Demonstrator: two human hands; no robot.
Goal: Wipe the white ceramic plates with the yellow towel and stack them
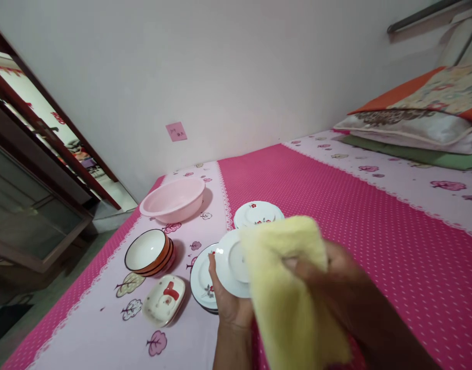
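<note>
Glossy ceramic plate (pixel 230 262); fluffy yellow cloth (pixel 289 293); smooth plastic basin (pixel 172 198).

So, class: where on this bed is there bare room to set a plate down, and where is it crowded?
Free: the pink dotted sheet between the plates and the pillows. Crowded: the left strip, with basin, stacked bowls, small dish and plate stack close together.

Hidden behind the cloth
The yellow cloth (pixel 289 293) covers the white plate's (pixel 230 262) right half and the right hand's (pixel 336 277) fingertips.
</note>
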